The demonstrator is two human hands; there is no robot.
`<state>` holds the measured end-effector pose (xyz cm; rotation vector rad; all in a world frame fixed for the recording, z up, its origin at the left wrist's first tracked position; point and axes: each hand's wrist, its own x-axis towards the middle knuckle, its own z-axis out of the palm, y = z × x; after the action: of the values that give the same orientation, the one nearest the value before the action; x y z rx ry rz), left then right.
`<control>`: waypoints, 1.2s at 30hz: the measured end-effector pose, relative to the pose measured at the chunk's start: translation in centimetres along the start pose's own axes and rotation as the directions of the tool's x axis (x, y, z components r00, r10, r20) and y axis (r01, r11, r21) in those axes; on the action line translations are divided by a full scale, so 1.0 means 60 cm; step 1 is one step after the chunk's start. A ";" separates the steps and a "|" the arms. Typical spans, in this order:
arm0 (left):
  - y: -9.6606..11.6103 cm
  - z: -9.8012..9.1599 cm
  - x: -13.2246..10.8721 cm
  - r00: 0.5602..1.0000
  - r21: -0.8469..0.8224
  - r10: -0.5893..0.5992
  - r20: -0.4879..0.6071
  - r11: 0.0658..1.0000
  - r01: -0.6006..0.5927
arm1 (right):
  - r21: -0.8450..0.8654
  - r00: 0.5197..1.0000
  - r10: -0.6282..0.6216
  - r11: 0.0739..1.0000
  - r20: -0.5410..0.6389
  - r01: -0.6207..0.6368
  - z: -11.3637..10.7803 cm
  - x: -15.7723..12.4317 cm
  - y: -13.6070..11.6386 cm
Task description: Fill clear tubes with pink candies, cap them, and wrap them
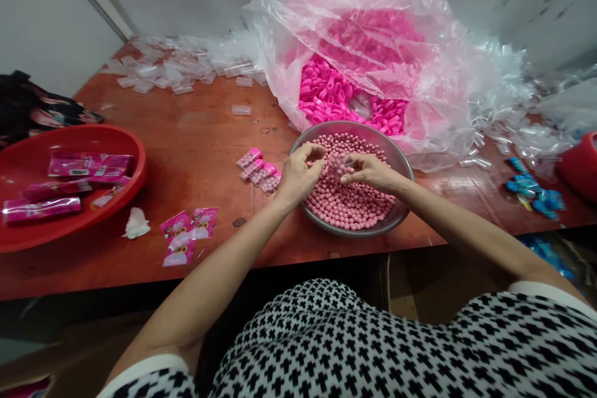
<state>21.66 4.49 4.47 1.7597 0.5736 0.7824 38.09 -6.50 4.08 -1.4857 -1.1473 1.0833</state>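
Observation:
A grey metal bowl full of pink round beads stands in front of me. Over its beads, my right hand pinches a small clear plastic container with some pink beads in it. My left hand is at the bowl's left rim, its fingers curved and the thumb apart from the index finger; I see nothing between them. Just left of that hand lie several filled containers with pink caps. Behind the bowl, a large clear plastic bag holds many bright pink caps.
A red basin with pink printed packets stands at left. Pink cards and a crumpled white scrap lie near it. Clear empty containers are heaped along the wall. Blue pieces lie at right by a red container.

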 end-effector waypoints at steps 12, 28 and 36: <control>0.008 0.019 0.008 0.975 0.204 -0.067 0.214 0.979 0.023 | 0.070 0.995 0.038 0.997 -0.095 -0.031 0.013 0.003 0.004; 0.003 0.015 0.020 0.873 -0.449 -0.357 0.331 0.754 0.479 | -0.843 0.947 0.097 0.490 0.307 0.223 -0.003 -0.033 -0.015; -0.001 0.015 0.013 0.916 -0.301 -0.245 0.318 0.890 0.342 | -0.670 0.987 0.043 0.739 0.154 0.072 -0.025 -0.031 -0.016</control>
<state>22.88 4.49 4.38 1.3738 0.4680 0.3882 39.07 -8.43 5.44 -1.9560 -1.7954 0.8069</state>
